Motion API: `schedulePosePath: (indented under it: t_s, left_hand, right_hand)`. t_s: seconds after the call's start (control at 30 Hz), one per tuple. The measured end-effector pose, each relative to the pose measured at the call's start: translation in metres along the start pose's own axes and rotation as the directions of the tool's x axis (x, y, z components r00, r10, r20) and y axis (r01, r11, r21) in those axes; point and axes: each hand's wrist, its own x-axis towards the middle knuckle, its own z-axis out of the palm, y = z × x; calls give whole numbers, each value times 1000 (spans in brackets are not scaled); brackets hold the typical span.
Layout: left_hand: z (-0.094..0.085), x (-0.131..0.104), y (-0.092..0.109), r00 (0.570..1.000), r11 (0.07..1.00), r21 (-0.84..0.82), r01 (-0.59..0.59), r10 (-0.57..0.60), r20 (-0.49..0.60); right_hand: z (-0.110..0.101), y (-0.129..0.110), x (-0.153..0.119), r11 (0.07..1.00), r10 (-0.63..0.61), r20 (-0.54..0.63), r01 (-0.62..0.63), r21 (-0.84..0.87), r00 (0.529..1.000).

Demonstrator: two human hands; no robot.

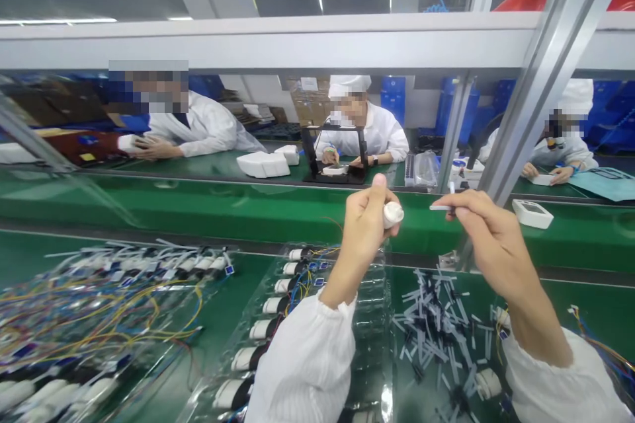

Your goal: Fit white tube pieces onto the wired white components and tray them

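My left hand is closed around a white cylindrical part, its round end facing right. To the right, my right hand pinches a small pale strip between thumb and fingertips; the two hands are apart. Below my left hand, a clear plastic tray holds a column of white and black cylinders with coloured wires. A heap of short grey-white strips lies on the green table under my right hand.
At left, more wired cylinders lie in rows among yellow wires. A green conveyor belt crosses ahead, with a white device at right. Metal posts and a shelf stand before three people opposite.
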Motion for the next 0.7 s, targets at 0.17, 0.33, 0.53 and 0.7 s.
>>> schedulePosePath:
  t_s: [0.17,0.33,0.53,0.7]
  left_hand:
    - [2,-3,-2,997,996,42,-77,76,20]
    - [4,-7,3,986,976,145,-165,160,42]
    - [4,-11,4,967,945,205,-255,247,62]
    - [4,-12,4,958,935,213,-284,284,29]
  right_hand:
    - [9,-6,1,984,-154,-30,150,-99,988]
    - [17,-5,-1,982,-183,-16,183,46,983]
    - [24,-8,-4,981,-165,-36,167,93,986]
    - [27,-8,-4,980,-163,-85,171,103,983]
